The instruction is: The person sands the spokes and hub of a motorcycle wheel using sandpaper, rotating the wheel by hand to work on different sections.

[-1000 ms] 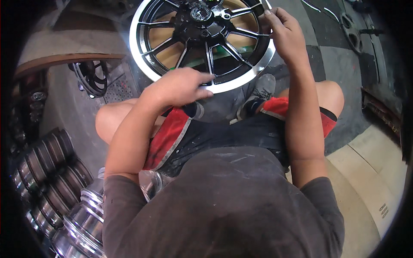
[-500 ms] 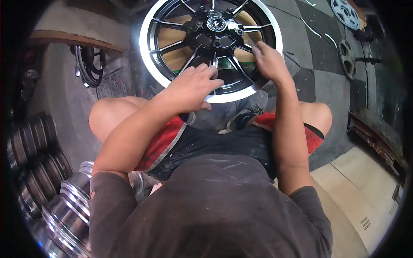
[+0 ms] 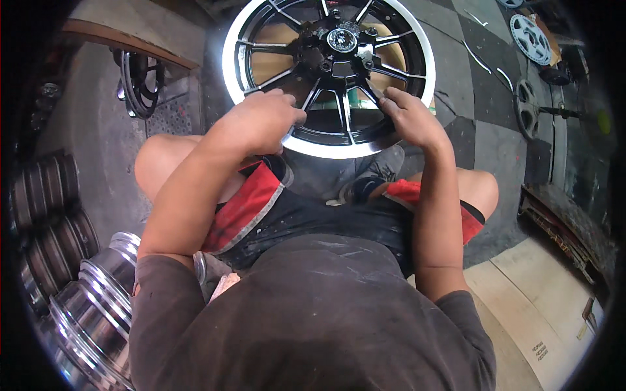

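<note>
A black and silver spoked wheel (image 3: pixel 427 64) with a shiny round centre cap (image 3: pixel 341 40) lies in front of me, with cardboard and a green strip showing beneath it. My left hand (image 3: pixel 257 124) is curled at the wheel's lower-left rim, fingertips partly hidden. My right hand (image 3: pixel 412 118) is on the lower-right spokes, its fingers loosely bent and apart, nothing visible in them. Below the wheel are my crossed legs in black and red shorts and a grey shoe (image 3: pixel 385 166).
Polished rims (image 3: pixel 91 313) and darker rims (image 3: pixel 42 195) are stacked at my lower left. A black wheel (image 3: pixel 140 85) stands under a wooden ledge (image 3: pixel 124 39). Silver wheels (image 3: pixel 528 39), pale strips (image 3: pixel 476 57) and a metal stand are on the right, above pale boards (image 3: pixel 521 300).
My right hand has moved from the wheel's right rim down and inward onto the spokes. My left hand has curled at the lower-left rim. The wheel appears farther right in the view.
</note>
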The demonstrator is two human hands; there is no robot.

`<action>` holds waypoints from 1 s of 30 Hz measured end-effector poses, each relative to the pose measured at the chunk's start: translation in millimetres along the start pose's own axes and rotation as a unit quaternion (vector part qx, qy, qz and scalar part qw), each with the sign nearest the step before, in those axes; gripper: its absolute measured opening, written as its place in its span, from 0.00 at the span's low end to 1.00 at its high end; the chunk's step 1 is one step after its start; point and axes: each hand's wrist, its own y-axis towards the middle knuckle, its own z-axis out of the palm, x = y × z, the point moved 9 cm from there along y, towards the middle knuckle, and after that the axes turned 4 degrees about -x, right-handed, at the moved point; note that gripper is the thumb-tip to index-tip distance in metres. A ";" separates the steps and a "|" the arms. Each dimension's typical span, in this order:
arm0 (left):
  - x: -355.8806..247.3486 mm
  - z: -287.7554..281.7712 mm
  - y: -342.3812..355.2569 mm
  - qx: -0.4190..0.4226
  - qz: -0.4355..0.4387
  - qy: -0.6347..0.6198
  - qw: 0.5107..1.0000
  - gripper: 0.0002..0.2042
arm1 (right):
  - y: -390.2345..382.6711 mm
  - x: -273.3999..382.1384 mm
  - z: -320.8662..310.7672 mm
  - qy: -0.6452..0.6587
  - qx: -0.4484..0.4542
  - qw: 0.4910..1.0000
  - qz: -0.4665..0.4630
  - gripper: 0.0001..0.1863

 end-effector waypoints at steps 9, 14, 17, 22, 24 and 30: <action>-11.5 -9.0 16.5 -0.127 -0.007 -0.138 0.982 0.33 | -17.1 55.3 -18.6 0.048 -0.195 0.974 -0.100 0.08; -11.0 -0.7 26.3 -0.153 -0.043 -0.141 0.977 0.42 | -12.9 65.6 0.5 0.009 -0.223 0.966 -0.130 0.08; -13.6 1.5 28.9 -0.154 -0.040 -0.152 0.975 0.47 | -9.5 59.2 11.2 -0.027 -0.244 0.961 -0.126 0.08; -16.6 9.7 29.6 -0.107 -0.041 -0.171 0.979 0.61 | -8.4 51.9 18.9 -0.075 -0.256 0.957 -0.116 0.08; -20.9 13.7 28.4 -0.104 -0.033 -0.169 0.980 0.66 | -8.3 50.6 19.8 -0.093 -0.259 0.955 -0.114 0.08; -32.8 24.1 28.3 -0.142 -0.002 -0.051 0.988 0.75 | -5.9 50.0 24.2 -0.117 -0.251 0.955 -0.104 0.08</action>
